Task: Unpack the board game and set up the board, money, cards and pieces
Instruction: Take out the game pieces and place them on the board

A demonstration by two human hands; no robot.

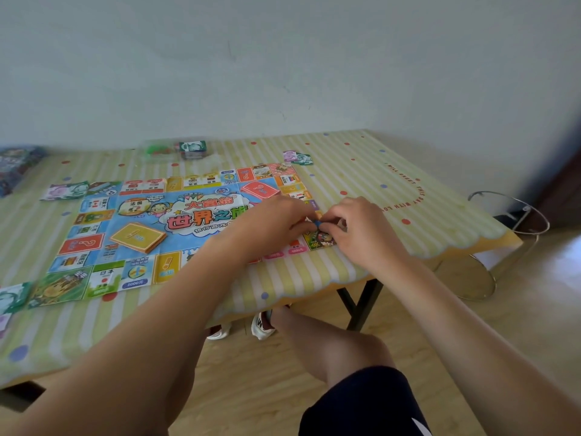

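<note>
The paper game board lies flat on the striped tablecloth. A yellow card stack and an orange card stack rest on it. Paper money lies at the board's corners: far left, far right and near left. My left hand and my right hand meet over the board's near right corner. Their fingertips pinch a small blue playing piece between them. Most of the piece is hidden by the fingers.
A small green-and-white box and a clear bag with green bits sit by the wall. The game box lies at the far left. A wire stool stands right of the table. My knee is below the edge.
</note>
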